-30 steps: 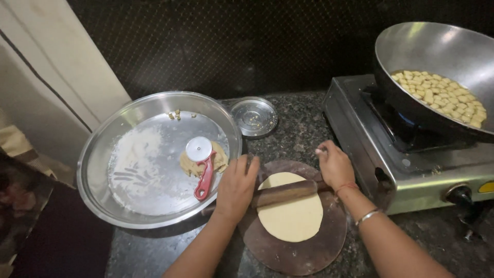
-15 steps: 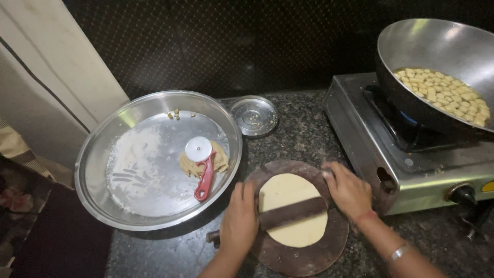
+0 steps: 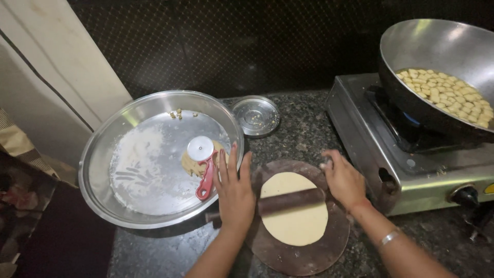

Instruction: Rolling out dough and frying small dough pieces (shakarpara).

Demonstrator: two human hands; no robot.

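Wooden rolling pin (image 3: 290,201) crosses the dough (image 3: 294,216); left hand (image 3: 234,191) and right hand (image 3: 343,180) press flat-palmed, grip open.

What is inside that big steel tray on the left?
The steel tray holds a patch of white flour, a red-handled wheel cutter lying on a scrap of dough, and some crumbs. The left hand covers part of its near rim.

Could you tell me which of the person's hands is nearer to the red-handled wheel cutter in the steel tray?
Left. The left hand lies right beside the red-handled wheel cutter, at the tray's edge; the right hand is well away, across the dough disc.
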